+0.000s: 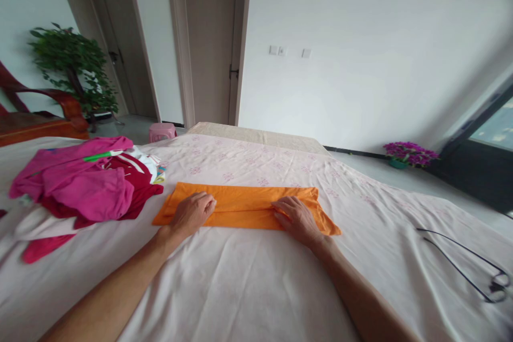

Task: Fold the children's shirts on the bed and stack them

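Note:
An orange cloth (244,206) lies folded into a long strip on the pale sheet (248,283) of a bed. My left hand (192,214) rests on its left part with the fingers curled under, knuckles up. Over on the strip's right part lies my right hand (296,216), fingers flat and pointing left along the fold. Both hands press on the cloth; neither lifts it.
A heap of pink and dark red clothes (80,187) with a green hanger (98,157) lies at the left. A black wire hanger (473,267) lies at the right. Beyond the bed are a pink stool (162,131), a door (210,43), a plant (74,67) and purple flowers (409,153).

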Tool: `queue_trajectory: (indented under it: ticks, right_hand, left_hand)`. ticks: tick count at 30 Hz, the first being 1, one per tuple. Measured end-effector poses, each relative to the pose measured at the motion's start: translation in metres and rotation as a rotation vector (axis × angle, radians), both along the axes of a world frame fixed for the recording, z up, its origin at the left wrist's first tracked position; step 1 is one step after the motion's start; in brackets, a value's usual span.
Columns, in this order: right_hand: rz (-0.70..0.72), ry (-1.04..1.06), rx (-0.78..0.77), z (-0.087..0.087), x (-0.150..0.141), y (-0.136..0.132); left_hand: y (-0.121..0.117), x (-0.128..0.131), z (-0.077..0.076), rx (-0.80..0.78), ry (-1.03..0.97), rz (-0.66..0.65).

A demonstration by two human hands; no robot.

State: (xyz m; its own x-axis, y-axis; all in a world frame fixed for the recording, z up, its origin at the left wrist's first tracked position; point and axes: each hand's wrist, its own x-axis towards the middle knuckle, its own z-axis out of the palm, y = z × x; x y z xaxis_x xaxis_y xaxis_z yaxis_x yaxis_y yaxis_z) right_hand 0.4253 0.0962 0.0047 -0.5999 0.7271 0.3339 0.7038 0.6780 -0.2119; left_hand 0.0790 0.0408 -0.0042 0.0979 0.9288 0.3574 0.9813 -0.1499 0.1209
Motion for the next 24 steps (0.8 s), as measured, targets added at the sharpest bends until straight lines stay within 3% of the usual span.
queue_trajectory:
  ticks: [5, 10, 15, 21, 24]
  right_hand:
    - [0.008, -0.101, -0.032, 0.008, -0.012, 0.001]
    - [-0.079, -0.225, -0.009, 0.012, -0.029, 0.008]
    - [-0.118, -0.203, 0.065, 0.002, -0.037, 0.011]
    - [-0.065, -0.059, 0.104, -0.01, -0.03, 0.014]
    - [-0.021, -0.02, 0.116, -0.011, -0.028, 0.015]
  left_hand:
    - [-0.002, -0.034, 0.009, -0.096, 0.013, 0.339]
    - [-0.002, -0.065, 0.01, -0.188, 0.035, 0.554]
    - [0.002, -0.071, 0.003, -0.207, 0.026, 0.559]
    - [0.0, -0.066, -0.002, -0.053, 0.096, 0.468]
    - [-0.003, -0.059, 0.001, -0.068, 0.113, 0.408]
